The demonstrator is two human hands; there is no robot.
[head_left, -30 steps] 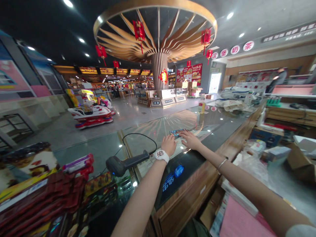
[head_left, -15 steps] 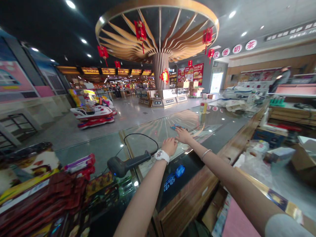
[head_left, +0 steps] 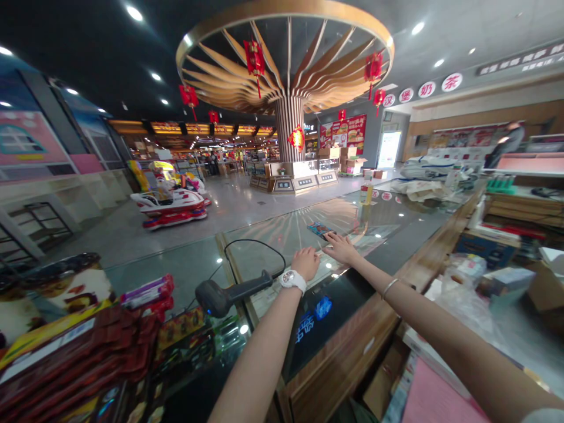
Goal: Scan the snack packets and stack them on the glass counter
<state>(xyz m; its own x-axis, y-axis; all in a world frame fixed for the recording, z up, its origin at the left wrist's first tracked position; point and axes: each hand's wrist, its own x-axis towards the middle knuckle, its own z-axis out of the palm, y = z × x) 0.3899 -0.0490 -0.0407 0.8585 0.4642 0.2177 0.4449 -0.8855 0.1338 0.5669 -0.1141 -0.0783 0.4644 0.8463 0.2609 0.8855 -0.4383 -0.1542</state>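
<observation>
My right hand (head_left: 341,249) reaches over the glass counter (head_left: 277,235) with its fingers stretched out and apart. Its fingertips are at the near edge of a small flat packet (head_left: 319,228), blue with a brown picture, that lies on the glass. Whether they press on it I cannot tell. Beside it, my left hand (head_left: 305,262), with a white watch (head_left: 292,280) on the wrist, rests low over the counter with loosely bent fingers and no object visible in it. A black barcode scanner (head_left: 231,292) lies just left of that wrist, its cable looping behind.
Dark red packets (head_left: 101,346) and purple-wrapped sticks (head_left: 147,291) are piled at the left. A bottle (head_left: 366,189) stands farther along the counter. Plastic bags (head_left: 467,282) and boxes crowd the right side. A person (head_left: 506,144) is at the far right.
My right hand has shifted right and slightly nearer, off the packet's middle to its near edge, so more of the packet shows. My left hand has hardly moved. The view has swung slightly left.
</observation>
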